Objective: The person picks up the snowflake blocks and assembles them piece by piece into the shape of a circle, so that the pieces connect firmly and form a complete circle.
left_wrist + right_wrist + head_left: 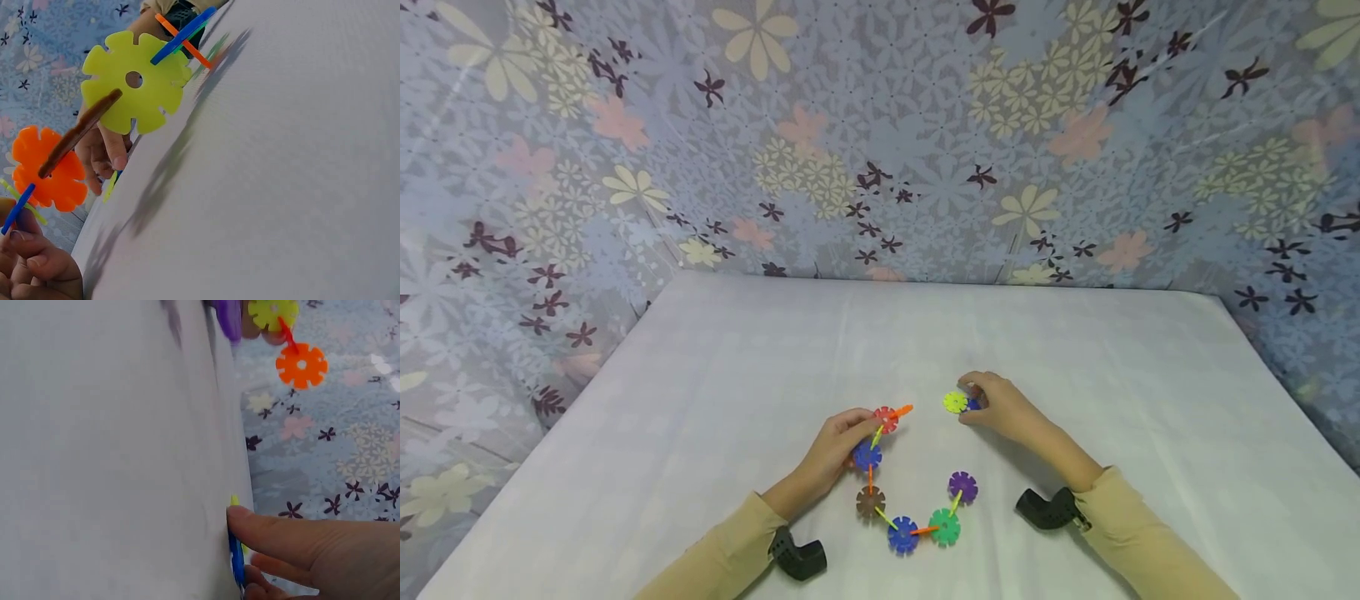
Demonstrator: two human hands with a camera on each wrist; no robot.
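Note:
My left hand (831, 446) grips the upper left end of a curved chain of notched plastic discs, by a red disc (886, 420) and a blue disc (867, 457). Flat and edge-on discs alternate; a brown disc (871, 502), a green disc (944, 527) and a purple disc (962, 487) follow round the curve. An orange disc (904, 411) juts from the red one. My right hand (1000, 408) pinches a blue disc (237, 565) between thumb and fingers, with a yellow disc (955, 402) against it. Those fingers partly hide a reddish piece.
White cloth (737, 350) covers the table. Floral fabric (880, 150) hangs behind it and at both sides. Black wrist mounts (800, 557) are worn at both sleeves, close to the chain's left and right.

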